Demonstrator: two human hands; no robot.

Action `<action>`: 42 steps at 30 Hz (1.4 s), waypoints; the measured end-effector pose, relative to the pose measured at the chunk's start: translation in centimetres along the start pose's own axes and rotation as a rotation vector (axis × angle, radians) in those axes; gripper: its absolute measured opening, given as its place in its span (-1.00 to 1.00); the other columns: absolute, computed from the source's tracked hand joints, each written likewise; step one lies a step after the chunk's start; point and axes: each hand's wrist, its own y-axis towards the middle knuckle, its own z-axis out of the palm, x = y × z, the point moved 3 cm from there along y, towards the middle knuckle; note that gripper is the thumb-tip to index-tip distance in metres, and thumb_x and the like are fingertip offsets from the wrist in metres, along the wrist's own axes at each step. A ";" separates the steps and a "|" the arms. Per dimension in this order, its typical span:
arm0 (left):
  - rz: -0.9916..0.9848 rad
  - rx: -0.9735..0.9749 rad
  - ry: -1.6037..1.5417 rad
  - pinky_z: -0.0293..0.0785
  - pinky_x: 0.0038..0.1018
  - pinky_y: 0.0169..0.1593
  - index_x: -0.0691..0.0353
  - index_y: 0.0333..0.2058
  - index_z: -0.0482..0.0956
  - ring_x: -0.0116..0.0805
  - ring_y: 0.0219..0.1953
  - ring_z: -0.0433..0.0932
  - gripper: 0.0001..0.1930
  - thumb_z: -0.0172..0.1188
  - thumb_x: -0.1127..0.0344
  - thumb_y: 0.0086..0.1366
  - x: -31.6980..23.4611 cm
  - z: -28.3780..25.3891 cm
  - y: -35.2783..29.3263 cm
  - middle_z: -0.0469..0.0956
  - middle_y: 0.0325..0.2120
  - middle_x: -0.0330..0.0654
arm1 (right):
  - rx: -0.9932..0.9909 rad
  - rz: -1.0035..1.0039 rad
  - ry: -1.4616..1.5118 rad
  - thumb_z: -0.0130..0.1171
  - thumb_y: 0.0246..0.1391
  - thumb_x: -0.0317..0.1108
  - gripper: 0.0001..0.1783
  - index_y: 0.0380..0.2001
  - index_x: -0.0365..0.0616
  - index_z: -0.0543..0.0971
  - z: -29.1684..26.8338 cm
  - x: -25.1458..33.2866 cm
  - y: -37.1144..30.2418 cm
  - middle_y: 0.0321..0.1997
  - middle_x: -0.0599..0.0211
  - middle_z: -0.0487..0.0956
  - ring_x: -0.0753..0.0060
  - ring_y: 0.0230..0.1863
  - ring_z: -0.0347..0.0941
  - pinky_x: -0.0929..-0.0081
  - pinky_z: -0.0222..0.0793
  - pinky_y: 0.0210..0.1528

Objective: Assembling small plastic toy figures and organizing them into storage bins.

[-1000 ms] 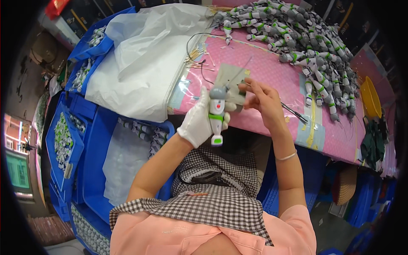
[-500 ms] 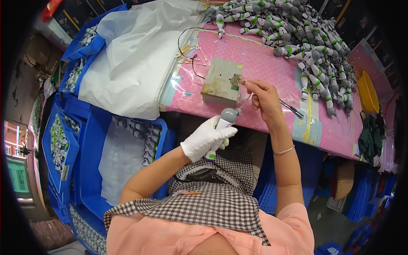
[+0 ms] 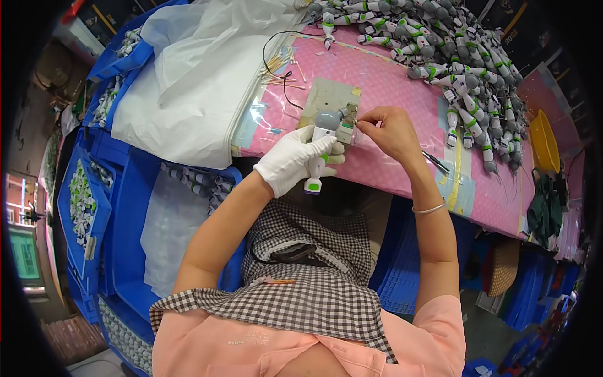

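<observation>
One toy figure is gripped in the gloved left hand; the right hand is pinched at its head. A large pile of figures is seen on the desk; how many are finished cannot be told.

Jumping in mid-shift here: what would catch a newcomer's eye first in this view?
First, the big heap of grey, white and green toy figures piled across the far right of the pink table. Next, at the table's near edge, the white-gloved left hand grips one such figure, while the bare right hand pinches something small at its head. To the left, a large white plastic sheet drapes over blue crates.
</observation>
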 end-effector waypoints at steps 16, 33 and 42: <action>0.037 0.037 -0.011 0.51 -0.47 -0.26 0.29 -0.14 0.41 -0.40 -0.39 0.52 -0.66 0.12 0.14 0.26 0.0 -1.4 -0.4 0.51 -0.36 -0.17 | 0.250 0.053 0.041 0.16 -0.13 -0.26 -0.76 -0.59 -0.25 0.58 0.5 -0.1 3.0 -0.69 0.51 0.44 0.73 -0.66 0.24 0.69 0.12 -0.63; -0.490 -0.541 1.849 0.39 -0.12 -0.19 0.14 -0.36 0.56 -0.14 -0.25 0.56 -0.76 0.12 0.13 0.09 7.3 -35.3 -22.6 0.58 -0.39 -0.10 | -0.006 0.277 0.535 0.08 0.16 -0.30 -0.66 -0.02 -0.18 0.49 -4.8 -4.7 -1.7 -0.16 0.35 0.55 0.84 -0.56 0.22 0.83 0.20 -0.50; 0.173 -0.495 2.013 0.38 -0.20 -0.08 0.03 -0.22 0.58 -0.06 -0.18 0.47 -0.69 0.04 0.40 0.01 12.7 -40.0 -17.1 0.51 -0.29 -0.09 | -0.290 0.503 0.301 0.11 0.11 -0.22 -0.65 -0.10 -0.20 0.55 -11.5 -11.2 -5.8 -0.31 0.47 0.59 0.79 -0.56 0.29 0.78 0.24 -0.49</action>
